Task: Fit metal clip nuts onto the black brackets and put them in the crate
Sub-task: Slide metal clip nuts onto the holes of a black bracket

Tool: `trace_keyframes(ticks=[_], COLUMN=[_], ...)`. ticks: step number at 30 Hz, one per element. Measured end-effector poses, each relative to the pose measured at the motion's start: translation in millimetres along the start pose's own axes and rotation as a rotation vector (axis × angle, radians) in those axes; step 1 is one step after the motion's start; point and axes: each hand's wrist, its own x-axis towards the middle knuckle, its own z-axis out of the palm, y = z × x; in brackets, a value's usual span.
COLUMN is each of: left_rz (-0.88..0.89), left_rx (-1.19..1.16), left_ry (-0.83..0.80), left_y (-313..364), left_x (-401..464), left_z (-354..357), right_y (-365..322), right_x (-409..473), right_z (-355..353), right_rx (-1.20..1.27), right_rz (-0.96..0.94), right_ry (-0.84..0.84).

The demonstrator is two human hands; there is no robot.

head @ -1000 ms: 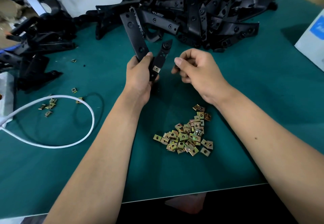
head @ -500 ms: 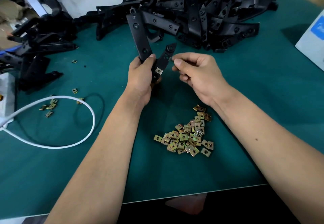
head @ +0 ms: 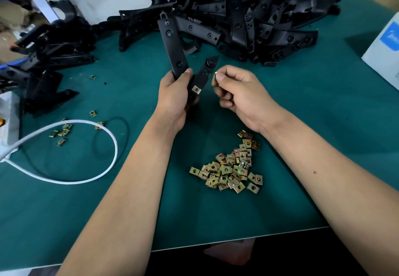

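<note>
My left hand (head: 172,96) grips a V-shaped black bracket (head: 172,44) at its bend, one long arm pointing up and away, the short arm (head: 205,73) leaning right. One clip nut (head: 196,89) sits fitted on the short arm near my thumb. My right hand (head: 239,90) pinches a small metal clip nut (head: 216,74) between thumb and forefinger, right beside the short arm's upper part. A heap of loose brass-coloured clip nuts (head: 228,167) lies on the green mat below my right wrist. No crate is in view.
A big pile of black brackets (head: 248,16) fills the back of the table. More brackets (head: 47,60) lie at the left. A white cable (head: 86,124) loops at the left near stray nuts (head: 62,133). A white box (head: 384,53) stands at the right edge.
My left hand has tilted the bracket slightly and lifted it. My right hand has brought the pinched nut up close to the bracket's short arm.
</note>
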Motion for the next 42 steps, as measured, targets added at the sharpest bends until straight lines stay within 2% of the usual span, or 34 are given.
trace_keyframes(ticks=[12, 17, 36, 42], left_rz=[-0.003, -0.002, -0.028, -0.053], left_rx=[0.036, 0.044, 0.016, 0.035], left_ry=[0.008, -0.012, -0.018, -0.092], left_y=[-0.6, 0.0, -0.1, 3.3], left_x=[-3.0, -3.4, -3.0, -0.9], left_z=[3.7, 3.0, 4.8, 2.2], right_y=[2.0, 3.2, 3.5, -1.1], right_x=[2.5, 2.9, 4.1, 2.1], right_z=[1.3, 0.1, -2.3, -7.2], right_rx=[-0.237, -0.198, -0.218, -0.148], right_rz=[-0.077, -0.089, -0.060, -0.017], right_ry=[0.103, 0.051, 0.025, -0.036])
